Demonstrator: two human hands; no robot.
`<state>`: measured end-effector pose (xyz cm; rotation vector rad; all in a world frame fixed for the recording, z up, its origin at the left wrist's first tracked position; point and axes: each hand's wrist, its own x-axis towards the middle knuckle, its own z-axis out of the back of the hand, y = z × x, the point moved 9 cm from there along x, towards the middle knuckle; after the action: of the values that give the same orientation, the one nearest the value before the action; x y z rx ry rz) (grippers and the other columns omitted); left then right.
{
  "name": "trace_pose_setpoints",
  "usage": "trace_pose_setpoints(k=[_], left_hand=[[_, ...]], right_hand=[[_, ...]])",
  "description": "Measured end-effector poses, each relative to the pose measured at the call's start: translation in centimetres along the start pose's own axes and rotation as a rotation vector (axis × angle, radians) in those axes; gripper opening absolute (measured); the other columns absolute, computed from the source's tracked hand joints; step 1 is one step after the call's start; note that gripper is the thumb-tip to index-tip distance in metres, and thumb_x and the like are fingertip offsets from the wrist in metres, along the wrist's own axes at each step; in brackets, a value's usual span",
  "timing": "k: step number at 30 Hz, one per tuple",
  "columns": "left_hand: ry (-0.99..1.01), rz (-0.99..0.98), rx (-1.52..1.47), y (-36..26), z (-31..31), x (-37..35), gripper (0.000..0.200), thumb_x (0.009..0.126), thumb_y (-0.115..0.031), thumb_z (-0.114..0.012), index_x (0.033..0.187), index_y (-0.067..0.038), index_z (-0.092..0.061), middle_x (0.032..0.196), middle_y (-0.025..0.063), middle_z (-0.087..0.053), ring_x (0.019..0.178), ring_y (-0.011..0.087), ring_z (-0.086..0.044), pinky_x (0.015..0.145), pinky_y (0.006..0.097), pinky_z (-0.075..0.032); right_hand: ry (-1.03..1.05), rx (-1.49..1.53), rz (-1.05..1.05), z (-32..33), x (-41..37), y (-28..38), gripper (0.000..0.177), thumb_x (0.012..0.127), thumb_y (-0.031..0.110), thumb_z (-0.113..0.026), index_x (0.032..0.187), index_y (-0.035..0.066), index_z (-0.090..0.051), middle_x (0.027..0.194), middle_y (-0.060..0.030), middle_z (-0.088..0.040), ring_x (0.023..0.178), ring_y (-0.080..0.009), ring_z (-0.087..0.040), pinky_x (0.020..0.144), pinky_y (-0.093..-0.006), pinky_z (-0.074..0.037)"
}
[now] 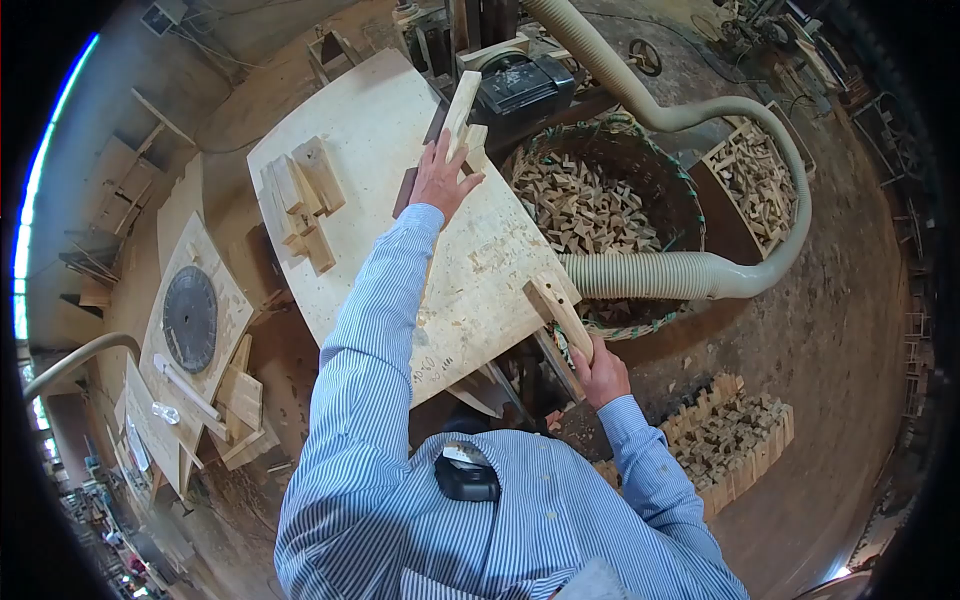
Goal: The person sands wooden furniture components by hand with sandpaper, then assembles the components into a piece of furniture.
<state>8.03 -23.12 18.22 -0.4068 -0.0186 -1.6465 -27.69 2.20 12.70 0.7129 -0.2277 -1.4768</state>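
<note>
My left hand [442, 180] is stretched over the far edge of the pale tabletop [385, 110], fingers spread and touching a narrow wooden piece [462, 100]. A shorter wood block [476, 138] sits just to its right, near the dark motor. My right hand [600, 373] is closed round the near end of a wooden lever [565, 312] with dark holes, at the table's right corner. Parts of the wood under my left fingers are hidden.
Several wood blocks [305, 190] lie on the table's left side. A motor [525, 92] stands behind. To the right are a basket [690, 210] of offcuts, a ribbed hose [660, 275] and a wooden crate [735, 200]. Stacked wood pieces [730, 440] lie at lower right.
</note>
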Motion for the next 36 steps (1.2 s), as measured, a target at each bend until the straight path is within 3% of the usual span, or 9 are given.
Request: trace_pose_setpoints(k=[14, 19, 27, 36], left_hand=[[-0.028, -0.011, -0.003, 7.5, 0.3, 6.7, 0.067, 0.1, -0.054, -0.067, 0.15, -0.011, -0.057, 0.171, 0.0225, -0.027, 0.152, 0.0475, -0.034, 0.127, 0.0512, -0.034], [-0.023, -0.015, 0.005, 9.1, 0.0, 8.2, 0.067, 0.101, -0.057, -0.063, 0.152, -0.013, -0.055, 0.171, 0.0216, -0.027, 0.152, 0.0516, -0.033, 0.127, 0.0557, -0.032], [-0.032, -0.023, -0.024, 8.8, 0.3, 7.8, 0.068, 0.099, -0.055, -0.066, 0.15, -0.011, -0.056, 0.171, 0.0234, -0.026, 0.152, 0.0512, -0.032, 0.127, 0.0535, -0.032], [-0.058, -0.056, -0.035, 6.0, -0.4, 5.2, 0.07, 0.1, -0.055, -0.065, 0.151, -0.009, -0.055, 0.171, 0.0243, -0.025, 0.152, 0.0532, -0.031, 0.126, 0.0559, -0.032]], right_hand=[[0.015, -0.006, -0.006, -1.1, 7.4, 6.5, 0.048, 0.106, 0.048, -0.057, 0.132, 0.008, -0.056, 0.099, -0.0259, -0.074, 0.092, -0.0476, -0.071, 0.08, -0.0566, -0.055], [0.006, 0.025, -0.017, -1.1, 8.6, 7.8, 0.047, 0.105, 0.049, -0.058, 0.126, 0.006, -0.059, 0.097, -0.0254, -0.074, 0.091, -0.0474, -0.071, 0.08, -0.0563, -0.054], [-0.025, 0.028, -0.012, -1.0, 8.6, 7.5, 0.047, 0.104, 0.051, -0.059, 0.117, 0.005, -0.061, 0.095, -0.0266, -0.073, 0.092, -0.0483, -0.07, 0.081, -0.0569, -0.053], [0.025, 0.054, -0.054, 0.3, 5.3, 6.0, 0.048, 0.104, 0.051, -0.058, 0.124, 0.008, -0.061, 0.097, -0.0247, -0.073, 0.092, -0.0464, -0.071, 0.083, -0.0546, -0.054]])
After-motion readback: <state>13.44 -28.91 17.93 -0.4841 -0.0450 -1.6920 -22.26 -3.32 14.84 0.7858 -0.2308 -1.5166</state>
